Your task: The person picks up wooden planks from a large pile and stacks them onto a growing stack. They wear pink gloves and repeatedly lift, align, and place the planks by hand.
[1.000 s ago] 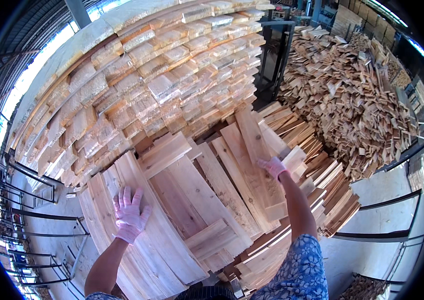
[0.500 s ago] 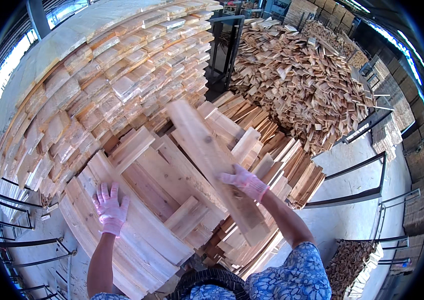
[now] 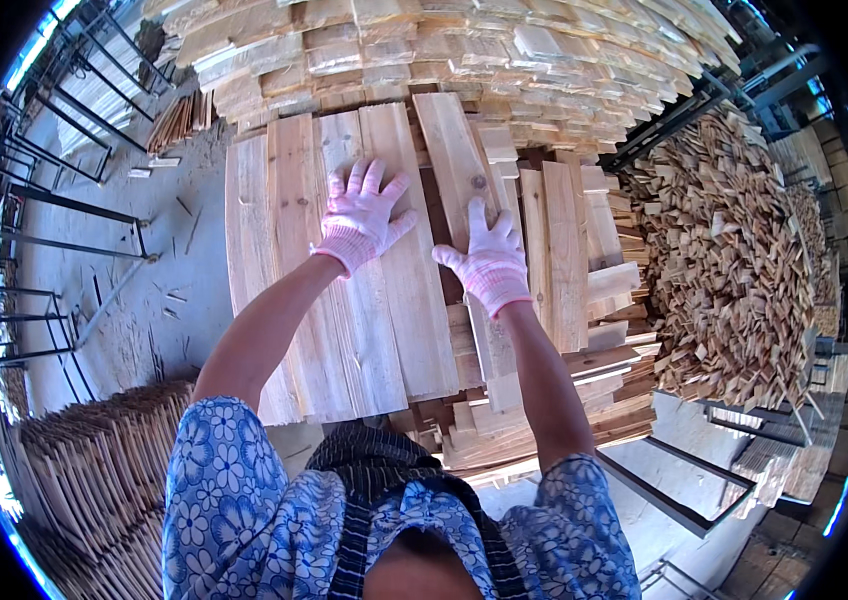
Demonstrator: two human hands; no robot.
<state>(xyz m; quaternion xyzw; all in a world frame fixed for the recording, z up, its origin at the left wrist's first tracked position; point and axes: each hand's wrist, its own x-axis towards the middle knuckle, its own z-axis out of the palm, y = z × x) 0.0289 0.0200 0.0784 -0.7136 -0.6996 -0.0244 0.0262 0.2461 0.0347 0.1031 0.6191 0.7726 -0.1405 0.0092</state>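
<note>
My left hand (image 3: 362, 214), in a pink-and-white knit glove, lies with fingers spread on a row of pale wooden boards (image 3: 289, 300) set side by side. Just right of it, my right hand (image 3: 490, 258), gloved alike, rests on top of a single knotty board (image 3: 452, 140). Its fingers are apart, and the thumb reaches out past the board's left edge. A narrow dark gap separates this board from the row under my left hand. More loose boards (image 3: 566, 255) lie to the right on the same stack.
A tall stack of board ends (image 3: 424, 50) rises at the far side. On the right lies a big heap of short wood pieces (image 3: 729, 260), near a metal frame (image 3: 679, 490). Metal racks (image 3: 74, 230) and upright thin boards (image 3: 109, 480) stand to the left on the concrete floor (image 3: 179, 290).
The view has swung round to the right-hand heap's opposite side. The knotty board, slanted and raised before, now lies lengthwise beside the row. My hands have come closer together.
</note>
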